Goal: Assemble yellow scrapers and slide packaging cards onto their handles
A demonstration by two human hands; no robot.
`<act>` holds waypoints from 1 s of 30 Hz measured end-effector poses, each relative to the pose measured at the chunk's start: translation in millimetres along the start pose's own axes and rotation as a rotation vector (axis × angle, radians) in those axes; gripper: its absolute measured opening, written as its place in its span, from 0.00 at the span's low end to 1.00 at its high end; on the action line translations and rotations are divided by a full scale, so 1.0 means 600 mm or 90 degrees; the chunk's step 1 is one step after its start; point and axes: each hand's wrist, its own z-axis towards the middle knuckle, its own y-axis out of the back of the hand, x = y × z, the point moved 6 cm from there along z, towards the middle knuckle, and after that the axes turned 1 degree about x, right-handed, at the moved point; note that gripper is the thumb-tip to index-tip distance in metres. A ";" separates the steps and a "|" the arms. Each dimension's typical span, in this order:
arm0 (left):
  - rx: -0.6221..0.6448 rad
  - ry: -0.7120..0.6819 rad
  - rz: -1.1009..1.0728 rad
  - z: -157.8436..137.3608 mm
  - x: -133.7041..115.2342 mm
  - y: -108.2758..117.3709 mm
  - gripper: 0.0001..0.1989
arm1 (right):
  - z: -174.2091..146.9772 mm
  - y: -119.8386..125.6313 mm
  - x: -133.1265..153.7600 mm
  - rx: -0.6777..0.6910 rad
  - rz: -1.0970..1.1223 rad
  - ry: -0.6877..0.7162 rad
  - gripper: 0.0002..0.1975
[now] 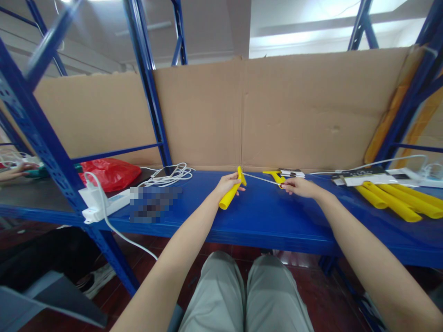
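My left hand (228, 183) is closed around a yellow T-shaped plastic part (229, 198), a hollow-looking tube with a short crosspiece at its upper end. The tube tilts down towards the bench's front edge. From beside the crosspiece, a thin pale rod or cord (261, 178) runs straight across to my right hand (299, 186). My right fingers pinch its far end, where a small reddish and yellow bit shows; its exact kind is too small to make out. Just behind my right hand lies a second yellow T-shaped part (276, 175), beside a small black-and-white packet (292, 173).
Several yellow tubes (398, 203) and flat black-and-white packages (367, 176) lie at the right. On the left are a white power strip (119, 199), coiled white cable (173, 174) and a red bag (112, 173). Cardboard (294, 110) backs the blue bench (263, 226). Another person's hand (22, 170) shows far left.
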 end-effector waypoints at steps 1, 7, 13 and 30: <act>-0.002 -0.001 0.005 -0.001 -0.001 -0.001 0.27 | 0.000 -0.001 0.000 0.008 0.008 -0.004 0.18; -0.008 -0.013 0.050 0.000 -0.001 0.001 0.27 | -0.002 -0.012 0.000 0.065 0.028 -0.021 0.26; -0.009 -0.016 0.112 0.000 -0.001 -0.001 0.27 | -0.006 -0.016 -0.002 0.079 0.067 -0.068 0.29; -0.024 -0.044 0.177 0.000 0.001 0.002 0.29 | -0.021 -0.033 0.004 0.123 0.164 -0.066 0.28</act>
